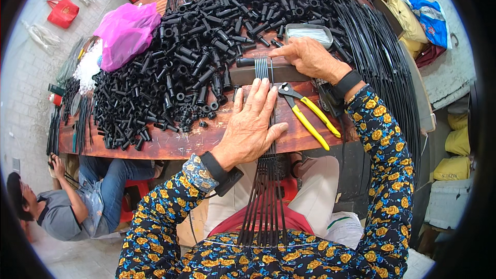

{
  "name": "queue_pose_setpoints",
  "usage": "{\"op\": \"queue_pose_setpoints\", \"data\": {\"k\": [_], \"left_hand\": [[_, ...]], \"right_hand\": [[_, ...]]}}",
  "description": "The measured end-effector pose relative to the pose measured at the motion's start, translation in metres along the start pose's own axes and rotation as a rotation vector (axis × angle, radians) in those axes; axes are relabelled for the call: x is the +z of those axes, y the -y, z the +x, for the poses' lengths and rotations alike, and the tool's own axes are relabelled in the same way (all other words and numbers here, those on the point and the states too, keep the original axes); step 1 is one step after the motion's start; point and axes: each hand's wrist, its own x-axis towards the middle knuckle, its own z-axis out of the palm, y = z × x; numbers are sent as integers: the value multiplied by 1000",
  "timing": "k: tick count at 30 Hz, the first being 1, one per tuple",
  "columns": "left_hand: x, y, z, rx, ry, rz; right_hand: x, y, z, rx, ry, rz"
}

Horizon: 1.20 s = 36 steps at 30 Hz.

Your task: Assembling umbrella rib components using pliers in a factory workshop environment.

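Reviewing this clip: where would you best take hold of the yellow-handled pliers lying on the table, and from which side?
Grip the pliers by the two yellow handles, coming from above on the person's right. They lie flat and bare there, while the metal head sits close to the left hand.

We cannot follow the black rods [262, 67] where they pass under our left hand [251, 123]; they show again below the table [170, 144] edge. Our right hand [310, 58] covers part of the dark bar [248, 75] and one corner of the small tray [309, 33]. The pink bag [126, 31] hides whatever it contains. The heap of black tubes [206, 46] (too dense to count) buries the tabletop beneath it.
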Motion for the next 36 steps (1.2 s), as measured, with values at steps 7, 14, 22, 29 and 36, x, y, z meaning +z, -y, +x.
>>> {"op": "queue_pose_setpoints", "data": {"k": [7,14,22,29,36], "left_hand": [[0,0,0,-6,5,-3],[0,2,-1,-5,-6,-12],[1,2,-1,1,-36,-30],[1,1,-1,2,-19,-9],[2,2,-2,8,-36,-52]], "right_hand": [[1,1,2,-38,-34,29],[5,-2,6,-59,-40,143],[4,6,10,-15,-86,172],[9,0,16,-100,-275,114],[6,-5,15,-38,-166,101]]}}
